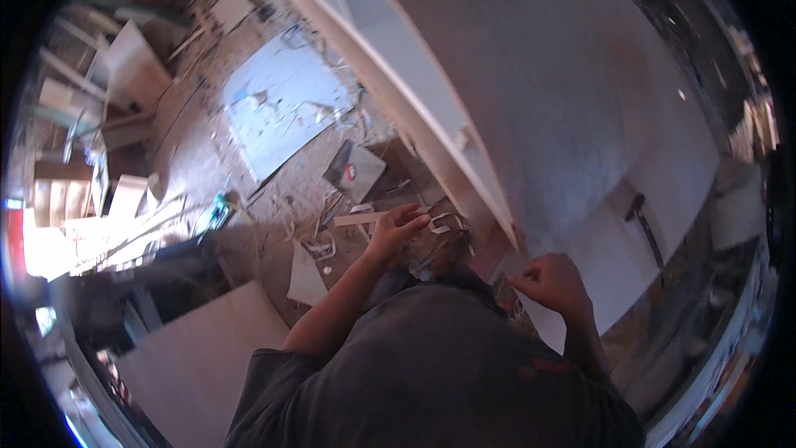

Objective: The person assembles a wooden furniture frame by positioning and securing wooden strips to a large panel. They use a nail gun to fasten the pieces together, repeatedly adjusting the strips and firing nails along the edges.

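My left hand (396, 234) is raised in front of my body, its fingers half curled and apart, with nothing visible in them. Behind its fingertips a pale curled strip (448, 222) lies among the scraps below. To the right, my right hand (554, 284) is closed, thumb against the bent fingers; whatever it may hold is hidden. It is close to the near end of a long wooden frame (448, 143), which carries a large curved brown panel (531, 75). Right of that hand, a hammer (643, 228) with a dark head and handle rests on a pale sheet (593, 286).
Offcuts and shavings litter the floor around a light blue-white sheet (286, 104) and a small box (356, 170). Wooden pieces (133, 70) are piled at far left. A teal tool (217, 211) lies at left, above a plywood board (207, 357) near my left side.
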Tool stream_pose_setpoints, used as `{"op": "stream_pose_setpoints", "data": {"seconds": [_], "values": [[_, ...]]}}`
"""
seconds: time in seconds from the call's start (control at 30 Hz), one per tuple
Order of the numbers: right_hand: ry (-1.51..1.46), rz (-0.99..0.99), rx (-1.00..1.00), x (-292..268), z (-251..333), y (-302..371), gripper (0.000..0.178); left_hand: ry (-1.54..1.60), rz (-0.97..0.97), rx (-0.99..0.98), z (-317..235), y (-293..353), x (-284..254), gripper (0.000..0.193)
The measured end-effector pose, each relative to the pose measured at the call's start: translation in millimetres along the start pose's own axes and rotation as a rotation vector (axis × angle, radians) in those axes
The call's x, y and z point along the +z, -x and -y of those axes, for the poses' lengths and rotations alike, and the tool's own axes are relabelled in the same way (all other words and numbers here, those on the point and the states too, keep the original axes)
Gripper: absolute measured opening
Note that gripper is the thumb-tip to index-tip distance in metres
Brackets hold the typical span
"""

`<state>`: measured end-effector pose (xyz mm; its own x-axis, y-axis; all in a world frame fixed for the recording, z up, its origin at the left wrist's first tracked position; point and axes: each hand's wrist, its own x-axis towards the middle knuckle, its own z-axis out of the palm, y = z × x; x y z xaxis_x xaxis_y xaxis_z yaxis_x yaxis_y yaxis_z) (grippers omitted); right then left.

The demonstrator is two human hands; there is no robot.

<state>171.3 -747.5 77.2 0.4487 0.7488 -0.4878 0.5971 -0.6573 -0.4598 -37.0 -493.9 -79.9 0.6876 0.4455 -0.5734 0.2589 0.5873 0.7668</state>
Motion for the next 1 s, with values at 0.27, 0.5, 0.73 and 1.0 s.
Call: {"op": "stream_pose_setpoints", "data": {"seconds": [0.27, 0.5, 0.73, 1.0], "values": [[-0.245, 0.387, -0.122, -15, 74, -20, 0.023, -0.678, -0.616, -0.247, 148, 67, -212, 0.058], [-0.098, 0.310, -0.107, 52, 138, -46, 0.025, -0.739, -0.513, -0.618, 255, 165, -361, 0.062], [0.064, 0.230, -0.178, 227, 183, -142, 0.032, -0.378, -0.742, -0.285, 201, 192, -449, 0.071], [0.261, 0.385, -0.097, 332, 102, -260, 0.027, -0.407, -0.898, -0.330, 197, 208, -566, 0.055]]}}
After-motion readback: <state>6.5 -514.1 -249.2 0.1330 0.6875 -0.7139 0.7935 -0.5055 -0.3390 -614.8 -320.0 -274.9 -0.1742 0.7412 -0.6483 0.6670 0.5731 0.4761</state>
